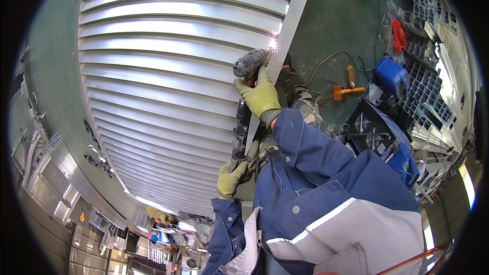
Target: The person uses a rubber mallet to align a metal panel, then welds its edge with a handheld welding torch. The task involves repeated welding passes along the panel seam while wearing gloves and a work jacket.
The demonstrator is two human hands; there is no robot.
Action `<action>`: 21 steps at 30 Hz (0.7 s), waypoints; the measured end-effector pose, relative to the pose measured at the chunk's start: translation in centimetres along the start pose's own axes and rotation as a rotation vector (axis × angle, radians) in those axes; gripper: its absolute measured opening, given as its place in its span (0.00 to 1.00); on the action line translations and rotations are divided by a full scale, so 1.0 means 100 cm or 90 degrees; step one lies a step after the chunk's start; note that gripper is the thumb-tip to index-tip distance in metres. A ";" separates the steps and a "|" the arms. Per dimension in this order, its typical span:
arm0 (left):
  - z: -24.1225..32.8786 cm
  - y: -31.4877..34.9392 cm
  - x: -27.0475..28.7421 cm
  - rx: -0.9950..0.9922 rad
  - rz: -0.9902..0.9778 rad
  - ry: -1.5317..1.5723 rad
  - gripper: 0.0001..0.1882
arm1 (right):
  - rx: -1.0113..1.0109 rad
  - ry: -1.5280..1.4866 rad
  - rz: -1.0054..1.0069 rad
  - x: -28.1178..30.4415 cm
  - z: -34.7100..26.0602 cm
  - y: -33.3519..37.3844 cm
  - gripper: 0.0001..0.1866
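My right hand (262, 95), in a yellow-green work glove, is closed around the upper part of a black hand-held welding gun (249, 64). Its tip meets the right frame edge of a large silver slatted metal panel (163, 63), where a bright pinkish-white spark (272, 44) glows. From the gun, a thick black wrapped section (240, 127) runs down over the slats. Around its lower end closes my left hand (231, 179), gloved alike; its fingertips are partly hidden.
On the green floor to the right lie an orange hammer (347, 91), a yellow bottle (350, 75) and a loose cable (326, 61). Beyond them are a blue jug (391, 77), a black box with fans (368, 131) and stacked metal profiles (423, 91). Camouflage-clad legs (300, 97) show beside the panel.
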State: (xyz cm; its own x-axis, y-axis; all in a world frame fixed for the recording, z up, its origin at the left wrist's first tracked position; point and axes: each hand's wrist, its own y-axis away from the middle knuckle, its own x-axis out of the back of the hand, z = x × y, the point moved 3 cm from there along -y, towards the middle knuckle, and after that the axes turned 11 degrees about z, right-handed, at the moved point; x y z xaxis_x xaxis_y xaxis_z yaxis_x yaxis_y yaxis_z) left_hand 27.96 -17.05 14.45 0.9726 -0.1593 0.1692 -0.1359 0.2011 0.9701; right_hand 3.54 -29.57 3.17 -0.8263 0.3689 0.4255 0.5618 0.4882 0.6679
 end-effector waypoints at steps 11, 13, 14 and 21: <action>-0.017 -0.001 0.014 0.014 -0.005 0.008 0.15 | -0.006 0.014 -0.019 -0.001 0.001 0.010 0.51; -0.022 -0.005 0.019 0.028 -0.028 0.039 0.14 | -0.013 -0.003 -0.017 -0.004 0.007 0.011 0.51; -0.024 -0.005 0.021 0.028 -0.031 0.036 0.14 | -0.009 -0.001 -0.011 -0.005 0.010 0.011 0.51; -0.018 0.001 0.022 0.034 -0.037 0.036 0.14 | -0.028 -0.028 -0.019 0.001 -0.002 0.020 0.49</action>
State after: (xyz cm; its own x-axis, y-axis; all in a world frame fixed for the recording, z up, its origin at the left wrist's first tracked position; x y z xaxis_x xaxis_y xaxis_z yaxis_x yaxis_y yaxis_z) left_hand 30.43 -15.60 14.62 0.9879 -0.1147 0.1041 -0.0875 0.1411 0.9861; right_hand 4.57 -28.68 4.71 -0.8396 0.3896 0.3785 0.5340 0.4645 0.7064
